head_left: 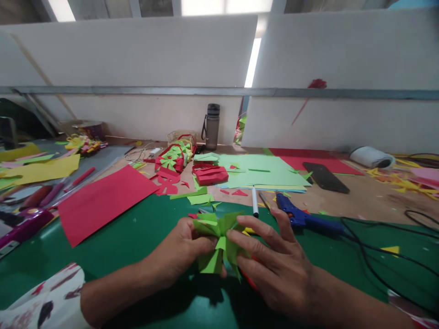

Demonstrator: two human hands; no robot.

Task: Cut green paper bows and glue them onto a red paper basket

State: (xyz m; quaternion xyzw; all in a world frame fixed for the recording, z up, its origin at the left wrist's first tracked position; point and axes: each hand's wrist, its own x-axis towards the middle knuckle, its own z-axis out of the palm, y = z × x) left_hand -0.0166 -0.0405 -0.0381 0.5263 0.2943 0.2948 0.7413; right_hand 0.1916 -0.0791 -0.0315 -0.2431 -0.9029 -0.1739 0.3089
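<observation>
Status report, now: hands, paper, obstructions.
Left hand pinching green paper, right hand touching it. Paper creased, flaps spread, above green tabletop. Blue glue gun beyond right hand, not blocking.

A bottle (212,128) stands left of what looks like a phone (326,177).

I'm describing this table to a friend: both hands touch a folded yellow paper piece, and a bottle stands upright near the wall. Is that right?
Not quite: the folded paper piece is green, not yellow, as the head view shows. The rest holds: left hand and right hand touch it, and the bottle stands upright.
</observation>
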